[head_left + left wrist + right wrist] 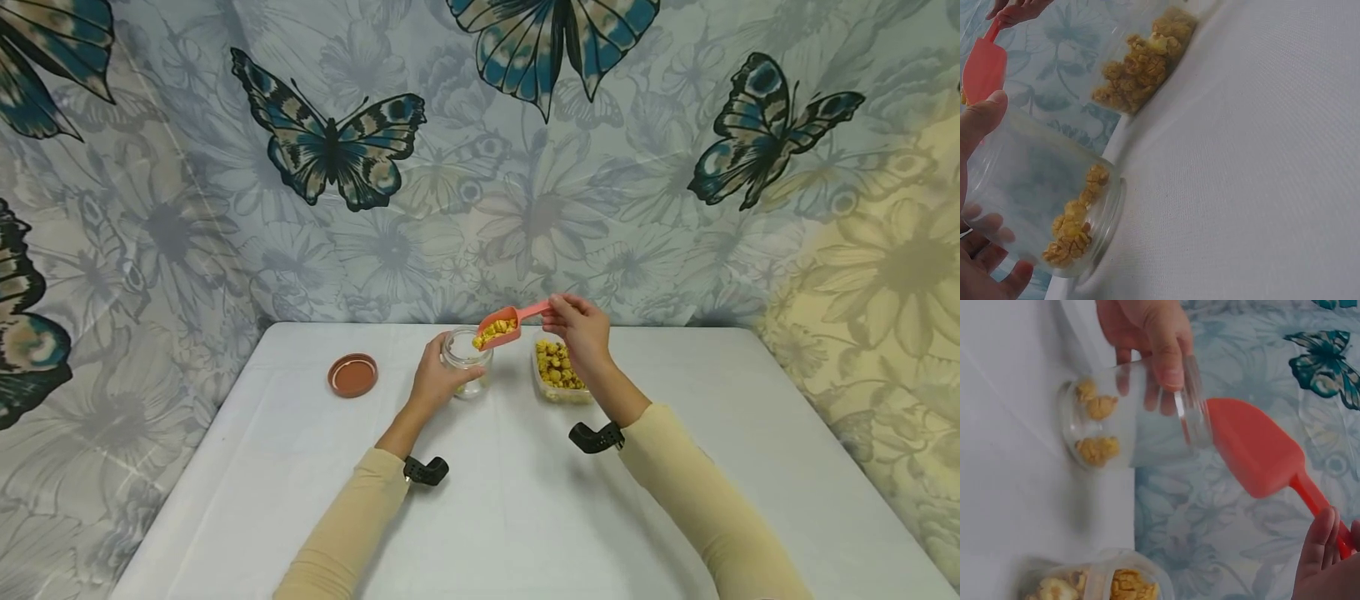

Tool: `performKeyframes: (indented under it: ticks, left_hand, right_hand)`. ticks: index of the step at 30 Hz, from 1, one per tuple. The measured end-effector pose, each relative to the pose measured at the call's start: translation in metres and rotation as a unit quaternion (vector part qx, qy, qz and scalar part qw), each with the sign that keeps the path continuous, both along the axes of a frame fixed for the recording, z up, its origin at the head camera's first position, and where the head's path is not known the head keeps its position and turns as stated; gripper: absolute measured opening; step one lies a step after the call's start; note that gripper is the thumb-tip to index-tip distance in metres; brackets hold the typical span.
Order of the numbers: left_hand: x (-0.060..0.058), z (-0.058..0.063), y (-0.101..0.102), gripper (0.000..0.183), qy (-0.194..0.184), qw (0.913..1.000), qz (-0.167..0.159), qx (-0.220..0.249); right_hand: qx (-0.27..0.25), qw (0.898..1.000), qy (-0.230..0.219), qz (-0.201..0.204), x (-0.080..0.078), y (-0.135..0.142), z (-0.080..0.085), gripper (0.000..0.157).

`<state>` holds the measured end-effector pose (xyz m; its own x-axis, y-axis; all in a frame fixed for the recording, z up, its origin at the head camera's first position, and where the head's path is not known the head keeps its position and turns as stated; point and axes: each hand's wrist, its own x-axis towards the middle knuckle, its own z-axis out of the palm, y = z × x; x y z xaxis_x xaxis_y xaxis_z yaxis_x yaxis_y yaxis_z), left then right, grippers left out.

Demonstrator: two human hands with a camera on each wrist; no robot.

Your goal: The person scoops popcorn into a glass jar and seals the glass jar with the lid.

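– "A pale yellow left sleeve (341, 529) and right sleeve (708, 500) are nearest, reaching forward over a white table (495, 517). What are the hands holding?"

– "The left hand (442, 377) has its fingers curled around a clear glass jar (1044, 181), near the neck. The right hand (581, 329) pinches the handle of a coral-red scoop (1260, 450) between thumb and fingers."

– "Where is the jar, exactly?"

– "Left of a clear plastic tub (566, 397) of caramel popcorn, near the table's far edge. It is upright or nearly so; I cannot tell whether its base touches the cloth. A few popcorn pieces (1072, 231) lie at the bottom. Its brown lid (353, 376) is off, resting on the table to the left."

– "And the scoop?"

– "Loaded with popcorn, its lip at the jar's mouth. I cannot tell whether it touches the rim."

– "So which step is this?"

– "Filling the jar, I judge, and early on, since most of the glass is bare inside."

– "What does the next move call for?"

– "Probably a gentle tilt of the scoop, lip kept over the opening, with the left hand steadying the jar. Tipped too fast, pieces could spill past the rim."
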<state>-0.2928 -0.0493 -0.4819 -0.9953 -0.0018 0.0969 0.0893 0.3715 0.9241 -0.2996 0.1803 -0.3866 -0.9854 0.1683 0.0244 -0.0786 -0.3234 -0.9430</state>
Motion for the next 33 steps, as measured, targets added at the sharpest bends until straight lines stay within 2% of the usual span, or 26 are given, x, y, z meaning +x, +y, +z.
performKeyframes:
  ticks: [4,12,18,26,33]
  left_hand:
    - [0.000,0.000,0.001,0.094,0.003,1.0000,0.000,0.003]
    - [0.000,-0.001,0.000,0.093,0.010,0.9999,-0.005,0.006]
    - [0.002,-0.001,-0.001,0.090,0.014,0.9998,-0.009,0.014]
    - [0.003,0.000,0.000,0.090,0.020,0.9997,-0.008,0.011]
    - [0.002,-0.002,0.000,0.092,0.020,0.9998,-0.005,0.003]
  right_hand:
    - [0.026,0.999,0.025,-0.006,-0.002,-0.010,0.006,0.023]
    - [0.092,0.993,0.077,-0.010,-0.005,-0.022,0.013,0.020]
    - [0.126,0.987,0.101,-0.006,-0.007,-0.023,0.013,0.026]
    - [0.115,0.989,0.087,-0.017,-0.005,-0.017,0.009,0.032]
    - [0.082,0.994,0.065,-0.025,-0.005,-0.011,0.005,0.025]
